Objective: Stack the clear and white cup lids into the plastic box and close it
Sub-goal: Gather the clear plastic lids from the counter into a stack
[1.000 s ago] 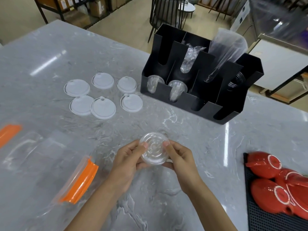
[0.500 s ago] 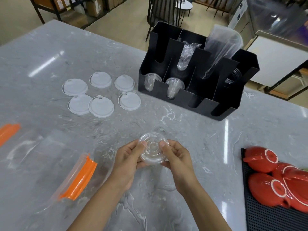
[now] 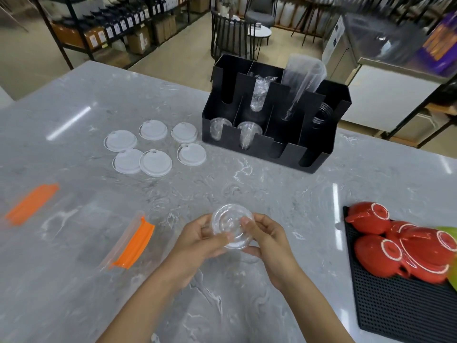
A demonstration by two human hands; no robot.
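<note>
Lower centre of the frame: my left hand and right hand grasp a round clear plastic lid stack above the grey marble counter. Next, I judge, comes carrying it left into the transparent orange-latched box.

A clear round lid stack sits tilted at near centre, six white lids lie flat far left, and the transparent orange-latched box lies near left.
</note>
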